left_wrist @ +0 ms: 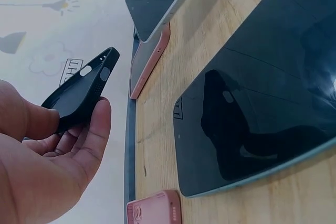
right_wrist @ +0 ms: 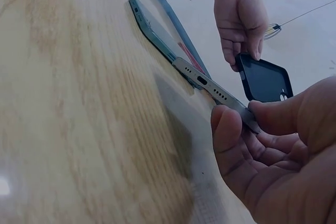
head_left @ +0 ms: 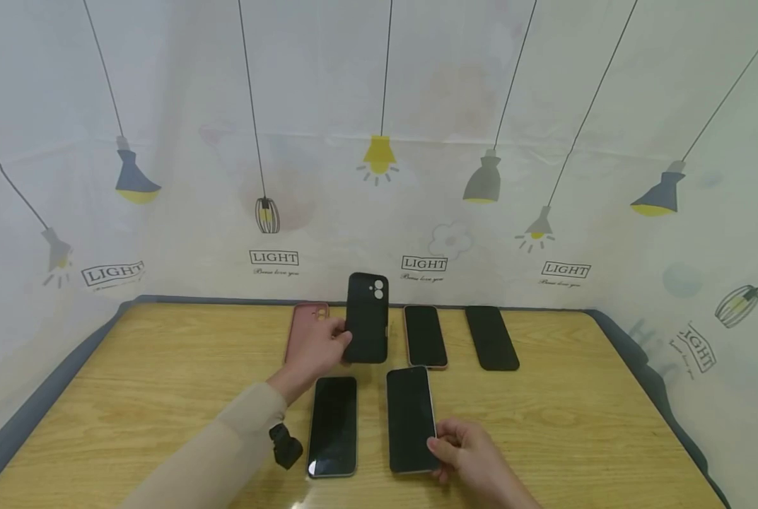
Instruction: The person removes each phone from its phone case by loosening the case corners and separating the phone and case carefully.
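Note:
My left hand (head_left: 318, 346) pinches a black phone case (head_left: 366, 318) by its side, upright above the far part of the table. The left wrist view shows the hollow inside of this case (left_wrist: 79, 98), between thumb and fingers. With thumb and fingers, my right hand (head_left: 471, 452) grips the lower right corner of a dark-screened phone (head_left: 411, 420). In the right wrist view its pale bottom edge with a charging port (right_wrist: 202, 80) is raised off the table. Another phone (head_left: 333, 426), teal-edged in the left wrist view, lies screen up to the left.
A pink phone case (head_left: 301, 331) lies behind my left hand. Farther right are a phone in a pink case (head_left: 426, 337) and a black phone-shaped item (head_left: 492, 338). A wooden table (head_left: 576, 417) meets a lamp-print cloth (head_left: 328, 162) at the back.

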`<state>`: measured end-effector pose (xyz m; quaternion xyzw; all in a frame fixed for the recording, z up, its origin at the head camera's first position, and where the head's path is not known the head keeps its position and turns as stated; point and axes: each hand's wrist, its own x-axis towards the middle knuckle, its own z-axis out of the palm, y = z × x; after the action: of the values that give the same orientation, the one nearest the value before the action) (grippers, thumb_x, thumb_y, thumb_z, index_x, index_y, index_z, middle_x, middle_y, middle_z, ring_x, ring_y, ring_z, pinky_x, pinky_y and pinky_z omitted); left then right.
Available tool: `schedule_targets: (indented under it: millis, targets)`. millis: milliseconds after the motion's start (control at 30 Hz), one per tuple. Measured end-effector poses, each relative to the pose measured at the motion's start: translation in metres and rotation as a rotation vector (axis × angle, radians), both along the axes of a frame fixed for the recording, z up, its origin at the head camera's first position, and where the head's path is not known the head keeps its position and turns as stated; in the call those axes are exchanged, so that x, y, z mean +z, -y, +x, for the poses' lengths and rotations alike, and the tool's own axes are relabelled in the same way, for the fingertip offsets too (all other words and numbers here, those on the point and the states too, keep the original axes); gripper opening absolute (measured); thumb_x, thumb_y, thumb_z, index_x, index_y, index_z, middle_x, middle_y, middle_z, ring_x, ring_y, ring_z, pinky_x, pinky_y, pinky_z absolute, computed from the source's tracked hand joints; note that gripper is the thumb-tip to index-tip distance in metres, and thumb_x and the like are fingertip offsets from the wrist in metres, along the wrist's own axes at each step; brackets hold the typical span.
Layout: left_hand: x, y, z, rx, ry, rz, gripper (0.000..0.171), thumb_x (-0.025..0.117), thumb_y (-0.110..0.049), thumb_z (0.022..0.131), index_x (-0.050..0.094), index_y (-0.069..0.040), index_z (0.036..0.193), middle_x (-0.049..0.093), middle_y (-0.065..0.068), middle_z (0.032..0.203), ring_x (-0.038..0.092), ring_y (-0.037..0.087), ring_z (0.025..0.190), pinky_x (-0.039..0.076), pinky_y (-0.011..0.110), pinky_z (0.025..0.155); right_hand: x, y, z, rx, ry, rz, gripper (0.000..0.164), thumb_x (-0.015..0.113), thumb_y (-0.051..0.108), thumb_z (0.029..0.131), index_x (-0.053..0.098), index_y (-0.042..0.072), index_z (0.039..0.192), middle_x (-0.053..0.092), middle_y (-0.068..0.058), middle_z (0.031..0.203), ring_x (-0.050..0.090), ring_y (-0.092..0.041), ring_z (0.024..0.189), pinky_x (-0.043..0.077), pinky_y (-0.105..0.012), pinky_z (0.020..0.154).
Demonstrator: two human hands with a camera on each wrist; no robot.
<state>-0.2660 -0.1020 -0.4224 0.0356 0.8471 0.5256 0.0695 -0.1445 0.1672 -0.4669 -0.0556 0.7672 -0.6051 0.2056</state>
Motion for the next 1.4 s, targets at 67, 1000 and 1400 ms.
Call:
schedule_targets:
  millis: [67, 1000, 1400]
  targets:
    - [0.0, -0.001, -0.001, -0.001, 0.003, -0.016, 0.027, 0.052, -0.007, 0.107, 0.065, 0.006, 0.126, 0.069, 0.019, 0.116, 0.07, 0.023, 0.089, 0.063, 0.039, 0.075, -0.001, 0.0, 0.001, 0.002, 0.008, 0.0, 0.012, 0.059, 0.003, 0.103, 0.063, -0.009, 0.104, 0.065, -0.002, 0.077, 0.064, -0.015, 0.063, 0.057, -0.029, 0.061]
    - [-0.001, -0.005, -0.002, -0.007, 0.024, 0.029, 0.025, 0.051, -0.006, 0.107, 0.063, 0.007, 0.125, 0.066, 0.02, 0.116, 0.069, 0.025, 0.09, 0.064, 0.042, 0.076, -0.001, 0.01, -0.006, -0.011, -0.008, 0.255, 0.012, 0.066, 0.006, 0.1, 0.065, 0.0, 0.09, 0.065, -0.003, 0.064, 0.061, -0.012, 0.052, 0.056, -0.029, 0.049]
    - [-0.002, -0.003, -0.001, -0.005, 0.01, 0.021, 0.029, 0.051, -0.004, 0.107, 0.06, 0.01, 0.13, 0.064, 0.025, 0.121, 0.069, 0.029, 0.094, 0.064, 0.041, 0.075, 0.004, 0.013, -0.007, 0.041, -0.128, 0.494, 0.021, 0.071, 0.011, 0.097, 0.063, 0.008, 0.078, 0.06, 0.0, 0.056, 0.055, -0.011, 0.047, 0.047, -0.027, 0.048]
